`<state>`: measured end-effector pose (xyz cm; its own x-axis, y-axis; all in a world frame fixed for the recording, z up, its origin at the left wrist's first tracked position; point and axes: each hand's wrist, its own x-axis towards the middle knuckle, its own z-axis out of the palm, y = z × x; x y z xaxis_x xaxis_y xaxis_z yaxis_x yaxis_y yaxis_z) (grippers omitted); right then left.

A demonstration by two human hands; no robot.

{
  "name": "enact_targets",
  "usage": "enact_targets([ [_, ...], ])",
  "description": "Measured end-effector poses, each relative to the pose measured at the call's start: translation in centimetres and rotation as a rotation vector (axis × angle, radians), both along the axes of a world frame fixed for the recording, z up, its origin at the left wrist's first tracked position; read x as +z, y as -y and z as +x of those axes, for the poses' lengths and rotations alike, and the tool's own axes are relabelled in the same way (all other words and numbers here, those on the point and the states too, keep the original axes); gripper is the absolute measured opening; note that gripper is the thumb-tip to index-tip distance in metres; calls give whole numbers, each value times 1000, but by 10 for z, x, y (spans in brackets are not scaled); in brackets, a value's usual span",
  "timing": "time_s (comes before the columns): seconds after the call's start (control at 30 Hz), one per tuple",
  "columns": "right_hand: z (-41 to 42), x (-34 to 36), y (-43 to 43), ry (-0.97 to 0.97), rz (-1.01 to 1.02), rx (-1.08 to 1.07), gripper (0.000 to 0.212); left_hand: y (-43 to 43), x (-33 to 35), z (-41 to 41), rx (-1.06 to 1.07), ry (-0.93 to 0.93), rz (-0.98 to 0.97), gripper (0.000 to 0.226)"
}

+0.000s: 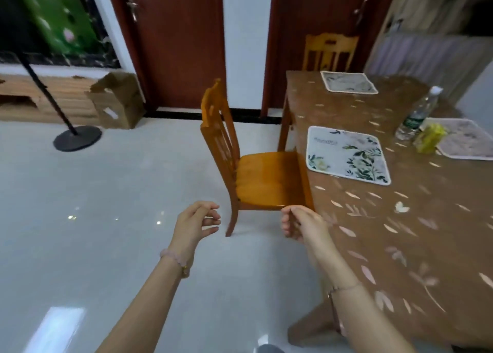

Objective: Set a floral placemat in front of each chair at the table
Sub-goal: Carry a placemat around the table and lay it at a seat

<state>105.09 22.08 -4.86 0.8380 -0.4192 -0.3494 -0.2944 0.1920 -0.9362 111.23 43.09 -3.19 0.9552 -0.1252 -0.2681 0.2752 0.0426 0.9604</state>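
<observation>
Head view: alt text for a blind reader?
The empty left hand and right hand hover beside a brown leaf-patterned table with three white floral placemats: the near placemat faces an orange wooden chair, the far placemat a second chair; a third placemat lies at right.

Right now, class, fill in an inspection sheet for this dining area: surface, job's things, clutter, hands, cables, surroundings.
Surface: table, brown leaf-patterned cover.
Job's things: three floral placemats on it: near mat before the side chair, far mat before the end chair, right mat cut off by the frame.
Clutter: plastic bottle and yellow packet by the right mat.
Hands: left hand and right hand loosely curled, holding nothing.
Cables: nothing seen.
Surroundings: cardboard box, floor stand, tiled floor.
</observation>
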Motion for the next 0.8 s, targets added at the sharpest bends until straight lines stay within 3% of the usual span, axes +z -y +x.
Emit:
enact_targets([
  [0.17,15,-15,23,17,43,-218,28,27,-14,44,-159,-17,-9,25],
  [0.4,70,-30,70,43,80,-332,29,81,-36,120,-300,-30,57,27],
  [0.8,167,-29,213,28,129,-596,26,266,-30,250,-539,11,114,26],
])
